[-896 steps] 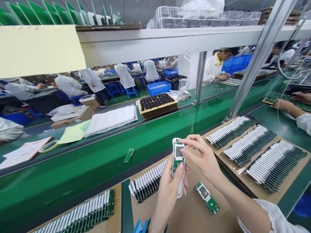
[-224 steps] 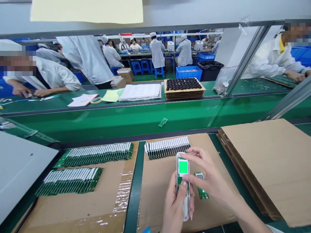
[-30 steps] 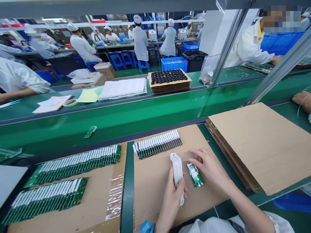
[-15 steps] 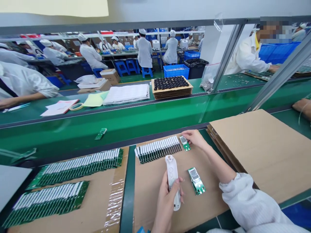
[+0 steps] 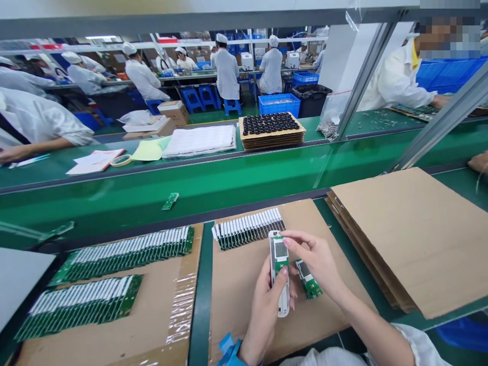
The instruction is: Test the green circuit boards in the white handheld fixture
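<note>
Above the cardboard (image 5: 232, 310) before us, our left hand (image 5: 266, 290) wraps the white shell (image 5: 283, 303) firmly, thumb at the front, fingers curled behind. We hold it face up, probably so that the board (image 5: 281, 251) lying in its upper part stays in sight. Our left thumb reaches that board's lower end, which likely steadies it. Our right hand (image 5: 315, 258) is loosely bent, its thumb and forefinger at the board's top edge; we cannot tell whether they pinch or merely press.

Just beside, partly behind our right hand, a loose board (image 5: 309, 281) lies flat, seemingly within easy reach. Farther off, a row (image 5: 247, 229) of thin pieces leans closely together along the cardboard's far edge, which we take as saving space and leaving working room nearer us. Green worktop (image 5: 200, 310) shows along the cardboard's left side.
</note>
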Demonstrator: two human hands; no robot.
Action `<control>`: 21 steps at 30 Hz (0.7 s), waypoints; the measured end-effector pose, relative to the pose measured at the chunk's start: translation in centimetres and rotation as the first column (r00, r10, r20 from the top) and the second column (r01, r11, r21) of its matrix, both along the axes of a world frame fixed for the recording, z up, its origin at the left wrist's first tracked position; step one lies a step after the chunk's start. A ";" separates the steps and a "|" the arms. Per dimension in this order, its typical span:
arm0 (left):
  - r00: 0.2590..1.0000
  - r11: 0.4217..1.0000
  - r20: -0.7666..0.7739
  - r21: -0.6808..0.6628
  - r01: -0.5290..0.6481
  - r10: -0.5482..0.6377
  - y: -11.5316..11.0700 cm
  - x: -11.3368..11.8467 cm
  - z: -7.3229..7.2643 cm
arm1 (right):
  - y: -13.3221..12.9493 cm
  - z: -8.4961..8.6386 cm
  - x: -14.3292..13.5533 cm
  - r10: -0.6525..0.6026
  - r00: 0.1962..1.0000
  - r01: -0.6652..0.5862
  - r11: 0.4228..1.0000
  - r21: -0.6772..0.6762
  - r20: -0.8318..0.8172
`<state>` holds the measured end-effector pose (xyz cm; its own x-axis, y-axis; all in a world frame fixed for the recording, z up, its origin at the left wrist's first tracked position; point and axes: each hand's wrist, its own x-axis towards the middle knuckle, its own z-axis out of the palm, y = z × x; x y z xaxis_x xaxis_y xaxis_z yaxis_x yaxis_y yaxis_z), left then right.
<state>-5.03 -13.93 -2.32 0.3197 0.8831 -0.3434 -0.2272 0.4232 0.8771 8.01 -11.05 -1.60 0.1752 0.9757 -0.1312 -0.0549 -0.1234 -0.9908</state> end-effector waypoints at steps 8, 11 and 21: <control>1.000 0.999 0.027 0.036 0.015 -0.016 -0.2 0.0 0.1 | -0.8 -0.2 -1.0 -0.033 0.975 0.019 0.998 -0.067 -0.220; 0.999 0.999 0.035 0.041 0.018 -0.020 -0.2 -0.1 0.0 | -0.9 -0.6 -1.1 -0.031 0.991 0.025 0.999 -0.047 -0.131; 0.997 0.998 0.053 0.027 -0.050 0.049 -1.0 0.1 -0.1 | -2.2 -0.5 -0.2 -0.090 0.800 -0.073 0.967 0.246 0.594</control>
<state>-4.92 -14.96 -2.38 0.2922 0.9074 -0.3021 -0.2932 0.3856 0.8748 7.83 -13.21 -2.05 0.1467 0.9589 0.2430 0.5556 0.1233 -0.8223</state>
